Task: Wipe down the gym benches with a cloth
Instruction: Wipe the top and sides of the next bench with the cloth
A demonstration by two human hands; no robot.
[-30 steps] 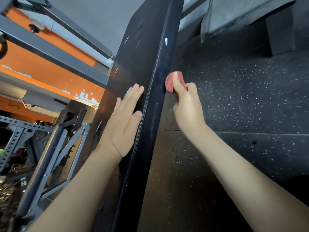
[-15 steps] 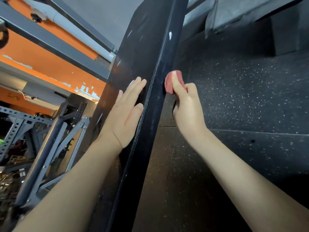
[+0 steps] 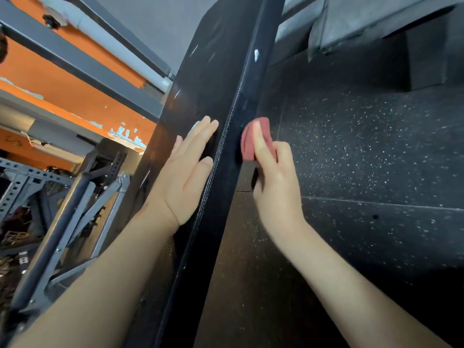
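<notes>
My right grip (image 3: 276,188) is clamped on the red cloth (image 3: 247,143). The thumb lies along the cloth's outer face and the other fingers curl behind it, where I cannot see how they sit. The cloth is bunched into a small wad at the top of the grip and touches the narrow side face of the black bench pad (image 3: 221,71), just right of the stitched seam (image 3: 221,156).

My left grip (image 3: 184,183) lies flat with its fingers straight and close together. The palm and fingertips press on the broad face of the pad on the other side of that seam. The two grips sit nearly level, with only the pad's edge between them.

The pad runs from the bottom of my view to the top and carries a few pale scuffs. To its right is dark speckled rubber floor (image 3: 364,151). To its left stand a grey steel rack (image 3: 52,197) and an orange wall (image 3: 75,104) with chipped paint.
</notes>
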